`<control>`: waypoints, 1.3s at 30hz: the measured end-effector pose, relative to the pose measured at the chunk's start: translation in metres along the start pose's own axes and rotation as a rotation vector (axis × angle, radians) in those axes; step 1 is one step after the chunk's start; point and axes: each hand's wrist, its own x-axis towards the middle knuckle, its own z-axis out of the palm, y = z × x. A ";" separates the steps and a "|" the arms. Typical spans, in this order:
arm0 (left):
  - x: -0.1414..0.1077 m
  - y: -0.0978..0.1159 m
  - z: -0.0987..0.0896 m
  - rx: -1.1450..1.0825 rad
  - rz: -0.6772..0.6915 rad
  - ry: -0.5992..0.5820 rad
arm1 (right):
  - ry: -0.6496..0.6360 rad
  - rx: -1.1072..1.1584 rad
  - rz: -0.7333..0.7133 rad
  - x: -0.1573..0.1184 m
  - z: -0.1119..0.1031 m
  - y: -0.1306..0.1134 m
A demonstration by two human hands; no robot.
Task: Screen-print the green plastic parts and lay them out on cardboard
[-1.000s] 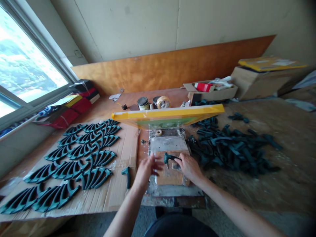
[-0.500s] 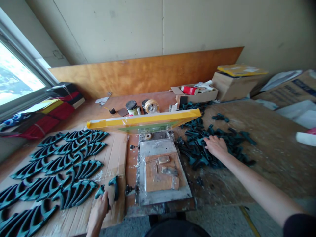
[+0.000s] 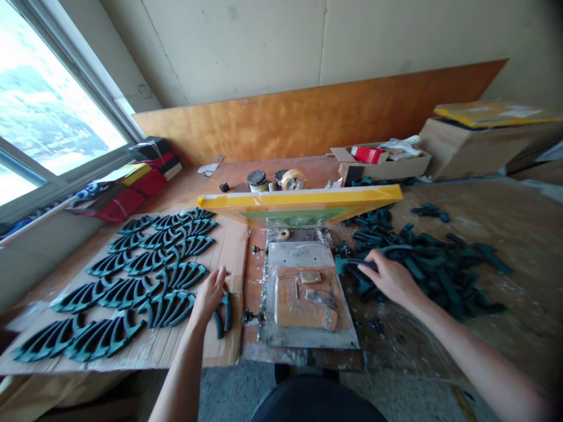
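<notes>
My right hand [image 3: 391, 278] pinches a dark green curved plastic handle piece [image 3: 352, 263] by one end, left of the loose pile. The piece extends toward the metal plate, with its broader head at the left. My left hand [image 3: 212, 293] is over the right part of the cardboard sheet [image 3: 237, 275], its fingers stretched out and holding nothing. Close beside it, two similar handle pieces [image 3: 227, 313] lie on the cardboard, partly hidden by the hand. Rows of the same pieces [image 3: 108, 335] are laid out in fans to the left.
A flat metal plate [image 3: 292, 255] with a wooden block [image 3: 292, 310] sits between my hands. Behind it a yellow-edged frame [image 3: 303, 199] is raised at a tilt. A heap of handle pieces [image 3: 440, 269] lies right. Jars [image 3: 257, 180], a tape roll [image 3: 294, 180] and boxes [image 3: 387, 170] stand behind.
My right hand has come out of the heap, moving left with a handle piece. My left hand has let go of its piece beside another and risen forward. The view has shifted left.
</notes>
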 end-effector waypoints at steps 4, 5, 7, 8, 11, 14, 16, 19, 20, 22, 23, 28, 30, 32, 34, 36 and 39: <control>0.032 0.097 -0.032 -0.899 0.111 0.190 | -0.059 0.138 -0.369 -0.018 0.050 -0.069; 0.037 0.116 -0.039 -1.002 0.147 0.202 | -0.054 0.095 -0.437 -0.020 0.059 -0.079; 0.040 0.140 -0.051 -1.084 0.199 0.206 | -0.021 -0.032 -0.506 -0.024 0.071 -0.090; 0.037 0.144 -0.055 -1.081 0.213 0.201 | 0.001 -0.087 -0.517 -0.025 0.075 -0.092; 0.015 0.131 -0.055 -1.007 0.180 0.195 | 0.038 -0.116 -0.504 -0.026 0.076 -0.085; -0.022 0.091 -0.036 -0.914 0.024 0.107 | 0.049 -0.006 -0.368 -0.025 0.066 -0.064; -0.044 0.059 -0.012 -0.855 -0.089 -0.022 | 0.070 0.027 -0.255 -0.017 0.053 -0.047; -0.065 0.016 0.035 -0.809 -0.182 -0.194 | 0.146 0.054 -0.116 0.009 0.027 -0.040; -0.068 0.006 0.050 -0.786 -0.194 -0.214 | 0.172 0.076 -0.105 0.020 0.018 -0.046; -0.069 -0.008 0.073 -0.703 -0.207 -0.207 | 0.200 0.105 -0.169 0.043 0.006 -0.069; -0.068 -0.013 0.081 -0.656 -0.208 -0.197 | 0.192 0.098 -0.234 0.053 0.003 -0.085; -0.063 -0.020 0.092 -0.554 -0.220 -0.220 | -0.041 -0.003 -0.477 0.056 0.020 -0.141; -0.064 -0.022 0.092 -0.548 -0.236 -0.219 | -0.106 0.004 -0.550 0.036 0.030 -0.139; -0.065 -0.024 0.095 -0.553 -0.246 -0.208 | -0.135 0.028 -0.677 0.016 0.032 -0.126; -0.065 -0.026 0.098 -0.561 -0.247 -0.200 | -0.180 0.061 -0.832 0.006 0.026 -0.112; -0.065 -0.028 0.100 -0.570 -0.244 -0.198 | -0.244 0.092 -0.917 0.008 0.019 -0.104; -0.065 -0.028 0.100 -0.592 -0.236 -0.198 | -0.213 0.117 -0.856 0.016 0.017 -0.106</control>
